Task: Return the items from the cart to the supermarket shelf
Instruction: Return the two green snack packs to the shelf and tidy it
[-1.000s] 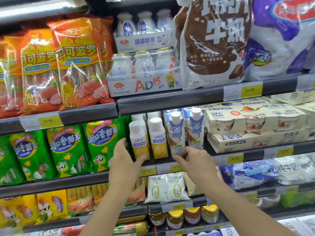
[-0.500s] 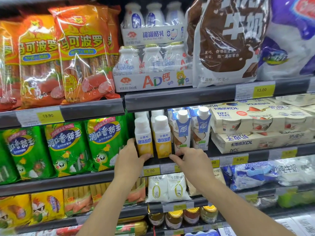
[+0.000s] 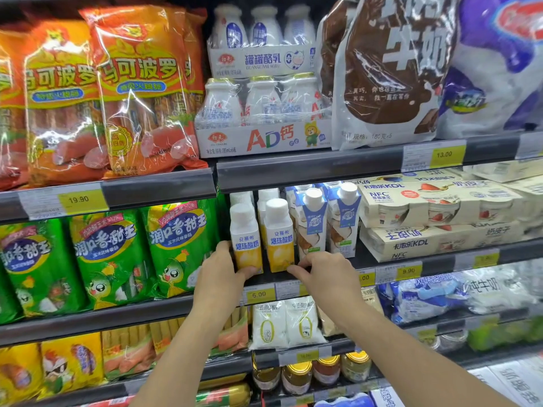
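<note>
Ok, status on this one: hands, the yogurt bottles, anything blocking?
Left hand cupping the left yellow yogurt bottle at its base. Right hand empty, fingertips at the shelf edge by the second bottle. Both bottles upright on the shelf. Nothing blocking.

Bright, even store light falls from above and in front; white glare streaks the plastic of the orange sausage packs (image 3: 141, 92) and the brown milk bag (image 3: 390, 71); shadow sits deep under each shelf (image 3: 158, 186); the frame's edges bow and soften, with blur strongest lower right.
</note>
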Demonstrator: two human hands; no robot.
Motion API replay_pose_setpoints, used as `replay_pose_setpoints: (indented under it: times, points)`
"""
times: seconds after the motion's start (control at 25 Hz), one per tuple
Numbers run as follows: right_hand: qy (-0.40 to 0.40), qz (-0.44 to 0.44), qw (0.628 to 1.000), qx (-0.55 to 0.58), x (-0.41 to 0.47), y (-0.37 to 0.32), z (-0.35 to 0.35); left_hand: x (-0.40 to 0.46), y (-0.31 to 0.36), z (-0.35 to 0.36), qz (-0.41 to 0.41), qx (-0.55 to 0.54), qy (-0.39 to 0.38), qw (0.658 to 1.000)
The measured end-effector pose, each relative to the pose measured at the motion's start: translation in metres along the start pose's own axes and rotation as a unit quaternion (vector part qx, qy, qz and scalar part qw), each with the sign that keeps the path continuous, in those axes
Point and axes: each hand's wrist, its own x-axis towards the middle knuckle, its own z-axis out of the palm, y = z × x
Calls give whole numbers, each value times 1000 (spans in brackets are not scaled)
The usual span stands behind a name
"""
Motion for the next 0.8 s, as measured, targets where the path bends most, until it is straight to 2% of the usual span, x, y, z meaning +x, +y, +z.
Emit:
replay_pose_setpoints:
  times: [0.24, 0.52, 0.72, 0.8]
  points:
    - [6, 13, 999, -51, 1, -12, 1, 0, -2, -1, 12, 0, 0, 1000]
    - [17, 19, 998, -60, 1, -14, 5, -1, -2, 0, 10, -20, 2, 1000]
    - [31, -4, 999, 7, -8, 2, -2, -14, 3, -8, 20, -48, -8, 999]
    - [51, 12, 998, 19, -7, 21, -14, -24, -6, -19, 20, -62, 16, 998]
